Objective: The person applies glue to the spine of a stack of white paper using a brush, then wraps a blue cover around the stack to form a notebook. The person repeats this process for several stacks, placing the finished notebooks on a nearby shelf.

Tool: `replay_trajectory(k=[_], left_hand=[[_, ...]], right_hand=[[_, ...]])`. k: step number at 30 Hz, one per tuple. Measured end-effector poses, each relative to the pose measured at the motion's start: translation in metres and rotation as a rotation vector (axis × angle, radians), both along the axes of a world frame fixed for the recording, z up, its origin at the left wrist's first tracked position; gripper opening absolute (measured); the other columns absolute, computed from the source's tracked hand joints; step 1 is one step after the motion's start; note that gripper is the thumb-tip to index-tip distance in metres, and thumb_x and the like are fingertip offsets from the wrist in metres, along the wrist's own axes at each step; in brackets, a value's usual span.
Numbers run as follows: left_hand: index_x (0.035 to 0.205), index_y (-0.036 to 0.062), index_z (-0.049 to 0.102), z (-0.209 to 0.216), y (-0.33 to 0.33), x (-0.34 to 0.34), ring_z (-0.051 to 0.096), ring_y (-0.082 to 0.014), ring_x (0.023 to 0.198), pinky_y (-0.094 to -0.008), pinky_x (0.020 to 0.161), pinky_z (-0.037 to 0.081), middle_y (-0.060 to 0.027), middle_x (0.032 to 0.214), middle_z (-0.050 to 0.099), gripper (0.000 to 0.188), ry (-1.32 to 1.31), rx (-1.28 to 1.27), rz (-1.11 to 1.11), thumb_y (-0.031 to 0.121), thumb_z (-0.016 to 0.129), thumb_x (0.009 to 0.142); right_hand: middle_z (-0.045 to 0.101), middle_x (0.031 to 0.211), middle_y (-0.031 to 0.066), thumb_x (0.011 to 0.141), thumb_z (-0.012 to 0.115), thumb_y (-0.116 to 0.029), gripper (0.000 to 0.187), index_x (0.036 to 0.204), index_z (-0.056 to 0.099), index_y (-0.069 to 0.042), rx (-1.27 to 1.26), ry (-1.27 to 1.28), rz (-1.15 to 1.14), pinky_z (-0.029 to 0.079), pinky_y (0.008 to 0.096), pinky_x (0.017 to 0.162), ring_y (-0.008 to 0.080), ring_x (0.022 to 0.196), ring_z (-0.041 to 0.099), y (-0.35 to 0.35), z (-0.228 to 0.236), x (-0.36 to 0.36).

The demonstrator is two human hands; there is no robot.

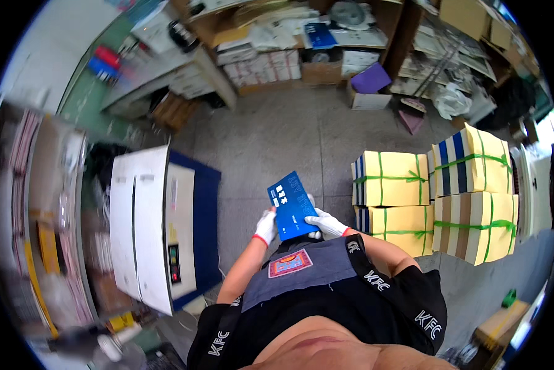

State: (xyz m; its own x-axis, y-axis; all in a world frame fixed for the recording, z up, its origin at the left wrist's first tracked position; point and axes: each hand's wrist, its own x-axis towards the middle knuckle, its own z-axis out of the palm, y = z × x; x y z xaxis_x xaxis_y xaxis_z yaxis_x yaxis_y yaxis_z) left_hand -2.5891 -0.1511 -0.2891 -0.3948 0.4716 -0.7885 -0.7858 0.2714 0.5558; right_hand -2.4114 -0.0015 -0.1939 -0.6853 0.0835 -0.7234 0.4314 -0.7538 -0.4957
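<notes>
- Both gloved hands are up in front of the apron, sharing one blue booklet point(292, 206).
- Left hand point(266, 227) is clamped on its lower left edge.
- Right hand point(327, 224) grips the lower right corner, fingers wrapped.
- White and blue machine point(160, 228) stands to the left.
- Yellow bundles point(391, 179) tied with green string are stacked on the floor, right.

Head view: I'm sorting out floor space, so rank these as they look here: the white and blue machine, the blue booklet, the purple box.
1. White and blue machine, by far the largest.
2. Blue booklet, held in both hands.
3. Purple box, though it lies farther from the camera, so its true size against the booklet is unsure.
</notes>
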Motion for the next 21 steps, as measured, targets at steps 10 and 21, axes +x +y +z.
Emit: replay_trajectory(k=[10,21], left_hand=[[0.126,0.0111,0.057,-0.097,-0.034,-0.220,0.066,-0.0265,0.093,-0.0372,0.077,0.054,-0.0108,0.110,0.066,0.040,-0.164,0.380,0.078,0.030,0.066,0.092],[0.129,0.0108,0.056,-0.132,0.185,-0.443,0.061,-0.0170,0.082,-0.0304,0.069,0.049,-0.0070,0.101,0.066,0.040,0.123,-0.104,-0.379,0.032,0.061,0.095]], right_hand=[[0.061,0.084,0.0085,0.098,0.055,-0.014,0.032,0.129,0.047,-0.008,0.139,0.066,-0.294,0.043,0.0217,0.039,0.0123,0.052,0.055,0.218,0.012,-0.155],[0.062,0.086,0.0063,0.096,0.059,-0.020,0.044,0.136,0.043,-0.010,0.246,0.003,-0.607,0.039,0.0226,0.037,0.0116,0.052,0.056,0.395,-0.011,-0.254]])
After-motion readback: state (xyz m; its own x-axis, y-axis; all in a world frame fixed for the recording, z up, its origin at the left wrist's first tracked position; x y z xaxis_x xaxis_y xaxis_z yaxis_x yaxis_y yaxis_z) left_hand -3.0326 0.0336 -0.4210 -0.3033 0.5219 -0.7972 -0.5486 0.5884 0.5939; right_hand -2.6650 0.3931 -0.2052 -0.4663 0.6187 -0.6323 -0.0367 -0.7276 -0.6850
